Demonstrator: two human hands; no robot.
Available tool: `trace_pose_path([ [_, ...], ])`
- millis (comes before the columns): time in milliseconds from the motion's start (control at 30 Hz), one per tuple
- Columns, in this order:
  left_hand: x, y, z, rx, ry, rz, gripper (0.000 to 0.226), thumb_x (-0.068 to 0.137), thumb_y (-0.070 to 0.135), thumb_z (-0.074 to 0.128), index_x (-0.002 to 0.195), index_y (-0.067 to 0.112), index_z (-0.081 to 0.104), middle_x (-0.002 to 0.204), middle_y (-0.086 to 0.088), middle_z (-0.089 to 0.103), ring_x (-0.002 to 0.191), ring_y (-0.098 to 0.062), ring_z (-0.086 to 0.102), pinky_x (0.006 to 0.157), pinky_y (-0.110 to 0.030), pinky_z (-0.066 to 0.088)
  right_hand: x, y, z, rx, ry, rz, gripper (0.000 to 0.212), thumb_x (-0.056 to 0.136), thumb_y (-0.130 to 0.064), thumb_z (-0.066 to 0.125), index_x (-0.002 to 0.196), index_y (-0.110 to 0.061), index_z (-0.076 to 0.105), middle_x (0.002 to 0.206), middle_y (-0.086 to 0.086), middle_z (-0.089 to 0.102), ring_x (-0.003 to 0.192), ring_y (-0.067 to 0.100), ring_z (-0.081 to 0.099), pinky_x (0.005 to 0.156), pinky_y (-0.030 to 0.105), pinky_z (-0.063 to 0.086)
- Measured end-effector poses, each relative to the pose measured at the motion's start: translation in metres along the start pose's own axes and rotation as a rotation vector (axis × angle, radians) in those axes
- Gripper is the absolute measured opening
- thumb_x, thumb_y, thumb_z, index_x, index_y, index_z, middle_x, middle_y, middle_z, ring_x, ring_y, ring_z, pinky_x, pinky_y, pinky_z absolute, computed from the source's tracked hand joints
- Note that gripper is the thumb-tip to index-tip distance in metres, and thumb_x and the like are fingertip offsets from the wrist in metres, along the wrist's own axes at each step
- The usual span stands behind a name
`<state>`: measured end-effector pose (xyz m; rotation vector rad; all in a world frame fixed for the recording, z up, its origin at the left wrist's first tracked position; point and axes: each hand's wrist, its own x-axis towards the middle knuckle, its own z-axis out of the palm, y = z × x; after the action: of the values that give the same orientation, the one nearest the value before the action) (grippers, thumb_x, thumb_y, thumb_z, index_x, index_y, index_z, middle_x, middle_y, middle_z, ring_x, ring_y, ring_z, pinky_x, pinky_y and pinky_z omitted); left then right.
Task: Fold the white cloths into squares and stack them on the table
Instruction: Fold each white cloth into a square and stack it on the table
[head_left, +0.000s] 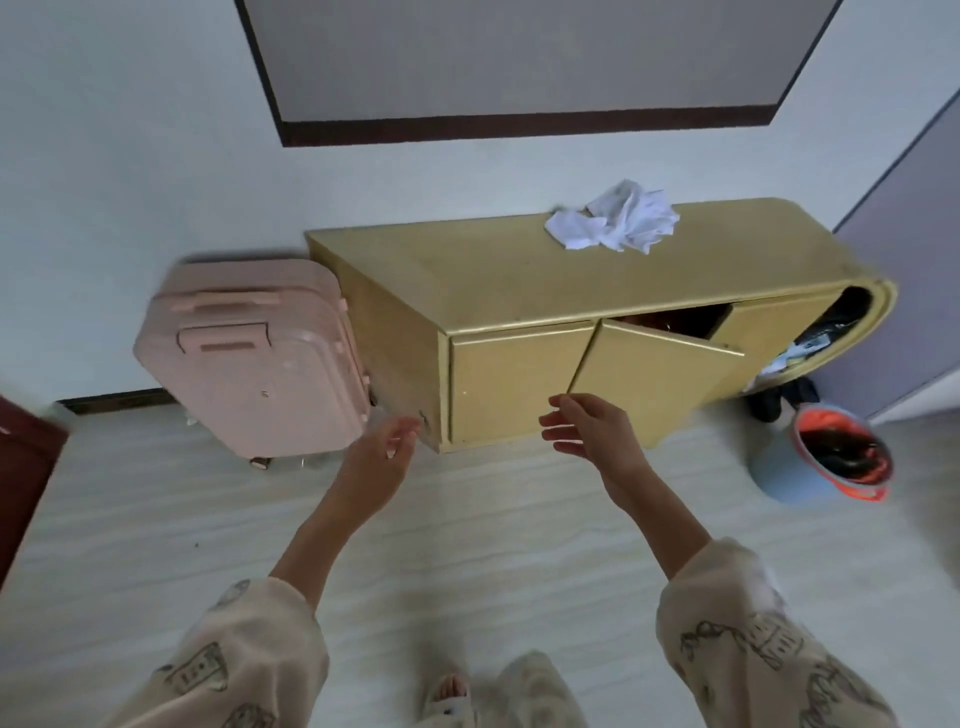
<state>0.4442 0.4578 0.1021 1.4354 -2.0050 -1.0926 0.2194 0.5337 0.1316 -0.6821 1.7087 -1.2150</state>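
Atop the yellow bench (467, 270), crumpled white cloths (615, 215) lie forward-right of both empty, open hands, right hand (587, 426) nearer than left hand (387, 447).

Soft, even, rather dim daylight fills the room, with no glare. Shadows are faint. The wide-angle lens bends straight lines strongly toward the edges. Slight motion blur and compression softness smear detail, most at the bottom.

- Left hand (382, 454) reaches forward, arm outstretched, fingers relaxed, holding nothing.
- Right hand (589, 428) likewise extended, fingers loosely spread, palm facing left, empty.
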Motion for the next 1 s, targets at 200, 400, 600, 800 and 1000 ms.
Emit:
trace_pose_path([
  [200,0.122,0.024,0.051,0.058,-0.186,0.018,0.030,0.097,0.015,0.042,0.123,0.006,0.055,0.124,-0.010,0.060,0.110,-0.017,0.057,0.086,-0.015,0.037,0.119,-0.006,-0.037,-0.004,0.051,0.099,0.019,0.096,-0.014,0.045,0.103,-0.008,0.062,0.087,0.008,0.068,0.079,0.022,0.064,0.074,0.032,0.051],
  [400,0.270,0.052,0.097,0.073,-0.207,-0.058,0.030,0.097,0.016,0.043,0.122,0.006,0.056,0.113,-0.008,0.062,0.099,-0.016,0.056,0.077,-0.016,0.039,0.277,-0.048,-0.081,-0.025,0.053,0.082,0.014,0.095,-0.014,0.048,0.098,-0.011,0.061,0.084,0.006,0.067,0.072,0.017,0.063,0.069,0.028,0.049],
  [600,0.382,0.093,0.144,0.021,-0.259,-0.202,0.028,0.096,0.009,0.044,0.120,0.001,0.056,0.108,-0.007,0.061,0.095,-0.011,0.051,0.072,-0.009,0.032,0.420,-0.087,-0.125,-0.170,0.044,0.106,0.016,0.093,-0.011,0.050,0.101,-0.005,0.062,0.076,0.004,0.065,0.066,0.017,0.060,0.063,0.026,0.046],
  [800,0.466,0.087,0.153,-0.043,-0.244,-0.362,0.028,0.096,0.007,0.043,0.120,0.000,0.055,0.113,-0.011,0.060,0.100,-0.014,0.052,0.082,-0.016,0.035,0.536,-0.091,-0.144,-0.392,0.040,0.153,0.019,0.091,-0.011,0.051,0.103,-0.003,0.063,0.082,0.007,0.065,0.073,0.021,0.058,0.071,0.036,0.048],
  [1000,0.545,0.077,0.167,-0.056,-0.243,-0.433,0.025,0.094,0.003,0.045,0.113,-0.006,0.057,0.111,-0.017,0.062,0.102,-0.022,0.056,0.082,-0.018,0.038,0.616,-0.086,-0.144,-0.622,-0.002,0.254,0.018,0.087,-0.014,0.051,0.099,-0.008,0.063,0.095,0.013,0.063,0.089,0.029,0.058,0.087,0.039,0.047],
])
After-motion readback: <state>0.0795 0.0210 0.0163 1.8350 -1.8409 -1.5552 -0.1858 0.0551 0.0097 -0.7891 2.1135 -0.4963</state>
